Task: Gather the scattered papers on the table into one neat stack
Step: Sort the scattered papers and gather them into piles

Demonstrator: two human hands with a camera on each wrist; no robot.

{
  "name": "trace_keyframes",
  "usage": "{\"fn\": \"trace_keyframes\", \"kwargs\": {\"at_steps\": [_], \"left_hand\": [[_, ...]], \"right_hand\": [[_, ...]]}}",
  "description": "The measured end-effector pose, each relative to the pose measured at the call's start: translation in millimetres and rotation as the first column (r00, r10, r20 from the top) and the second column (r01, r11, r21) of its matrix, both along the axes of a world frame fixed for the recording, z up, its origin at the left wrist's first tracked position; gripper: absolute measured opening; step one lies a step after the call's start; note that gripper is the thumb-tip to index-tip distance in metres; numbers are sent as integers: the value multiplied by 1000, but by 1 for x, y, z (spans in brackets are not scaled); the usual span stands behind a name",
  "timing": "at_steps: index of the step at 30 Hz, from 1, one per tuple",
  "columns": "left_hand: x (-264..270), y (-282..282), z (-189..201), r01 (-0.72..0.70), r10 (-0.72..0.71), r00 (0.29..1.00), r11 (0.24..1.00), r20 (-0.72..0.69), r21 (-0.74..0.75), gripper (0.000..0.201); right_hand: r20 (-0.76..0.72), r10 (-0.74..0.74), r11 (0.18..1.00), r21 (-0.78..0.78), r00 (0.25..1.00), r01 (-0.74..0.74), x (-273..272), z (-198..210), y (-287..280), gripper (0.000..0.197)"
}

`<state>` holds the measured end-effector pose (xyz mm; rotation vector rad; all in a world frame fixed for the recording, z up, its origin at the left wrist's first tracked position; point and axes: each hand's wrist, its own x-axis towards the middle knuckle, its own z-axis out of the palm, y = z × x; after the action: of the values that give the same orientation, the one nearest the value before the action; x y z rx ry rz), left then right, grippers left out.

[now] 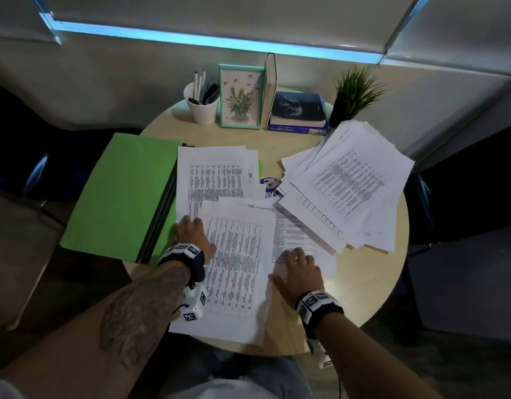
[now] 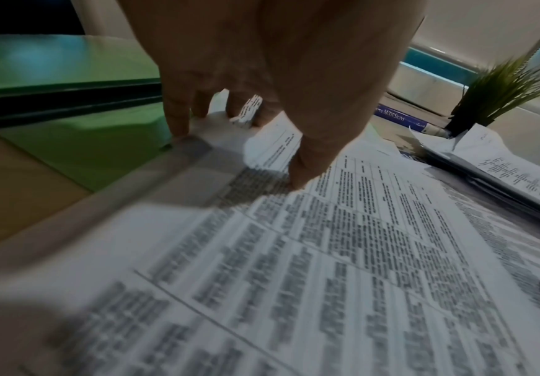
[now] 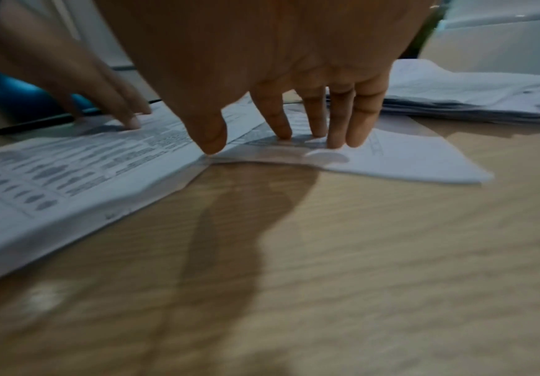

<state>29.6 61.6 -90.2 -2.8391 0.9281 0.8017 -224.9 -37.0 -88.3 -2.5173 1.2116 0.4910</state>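
Note:
White printed papers lie scattered over a round wooden table (image 1: 363,289). A near sheet with a table print (image 1: 237,277) lies before me, and my left hand (image 1: 195,234) (image 2: 229,127) presses its upper left part with straight fingers. My right hand (image 1: 297,269) (image 3: 281,132) presses flat on a sheet (image 1: 294,240) (image 3: 407,157) that sticks out to the right of it. Another sheet (image 1: 214,174) lies farther back. A loose fanned pile of papers (image 1: 349,182) (image 3: 474,96) spreads at the right.
A green folder (image 1: 121,194) lies at the left, partly over the table's edge. At the back stand a white pen cup (image 1: 203,105), a framed flower picture (image 1: 241,96), books (image 1: 299,113) and a small potted plant (image 1: 352,93). A small blue card (image 1: 270,187) peeks out between papers.

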Motion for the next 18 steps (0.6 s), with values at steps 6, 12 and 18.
{"fn": "trace_keyframes", "kwargs": {"at_steps": [6, 12, 18], "left_hand": [[6, 0, 0, -47, 48, 999, 998, -23, 28, 87], [6, 7, 1, -41, 41, 999, 999, -31, 2, 89], [4, 10, 4, -45, 45, 999, 999, 12, -14, 80]], "right_hand": [[82, 96, 995, -11, 992, -96, 5, 7, -8, 49], [-32, 67, 997, 48, 997, -65, 8, -3, -19, 73], [-58, -8, 1000, -30, 998, 6, 9, 4, -17, 66]]}}
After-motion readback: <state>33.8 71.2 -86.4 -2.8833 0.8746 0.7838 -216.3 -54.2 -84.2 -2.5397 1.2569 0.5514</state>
